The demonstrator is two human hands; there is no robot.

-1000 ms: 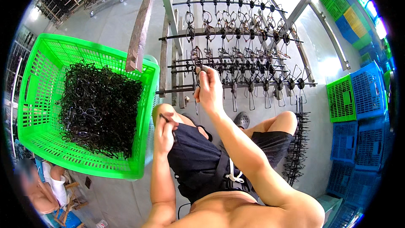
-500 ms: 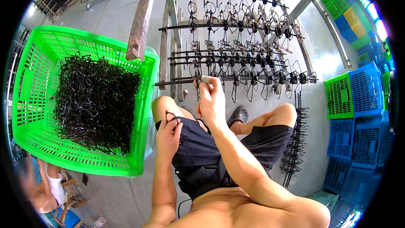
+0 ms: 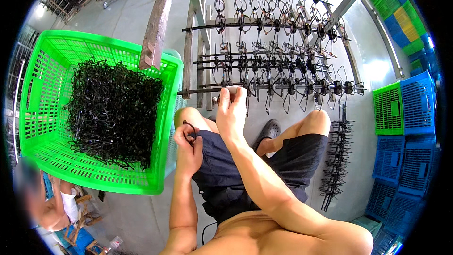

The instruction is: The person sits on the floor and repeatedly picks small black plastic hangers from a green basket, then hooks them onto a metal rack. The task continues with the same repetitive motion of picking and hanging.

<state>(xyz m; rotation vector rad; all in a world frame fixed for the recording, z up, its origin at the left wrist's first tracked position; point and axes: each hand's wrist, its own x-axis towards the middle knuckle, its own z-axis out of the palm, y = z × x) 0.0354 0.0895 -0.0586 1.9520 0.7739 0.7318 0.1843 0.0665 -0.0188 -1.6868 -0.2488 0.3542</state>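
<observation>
My left hand [image 3: 188, 153] is closed on a dark eyeglass frame [image 3: 190, 130] above my left thigh, beside the green basket. Farther forward, my right hand [image 3: 230, 115] pinches at the nearest black rod [image 3: 196, 92] of the rack, toward its left end. A white wrap [image 3: 232, 88] covers one of its fingertips. What those fingers grip is hidden behind them. Along the same rod, to the right, hang several eyeglass frames [image 3: 292, 87]. A tangled pile of black eyeglass frames [image 3: 113, 113] fills the middle of the green basket [image 3: 101, 186] on my left.
More rods with hanging frames [image 3: 269, 26] rise behind on the rack. A wooden beam [image 3: 159, 23] juts toward me beside the basket. Loaded rods [image 3: 336, 160] lie on the floor at right, near stacked blue crates [image 3: 415, 163]. Another person [image 3: 52, 208] sits at lower left.
My right hand has shifted slightly, its fingers staying at the rod. My left hand has turned a little with the eyeglass frame in it. The whole view has moved slightly.
</observation>
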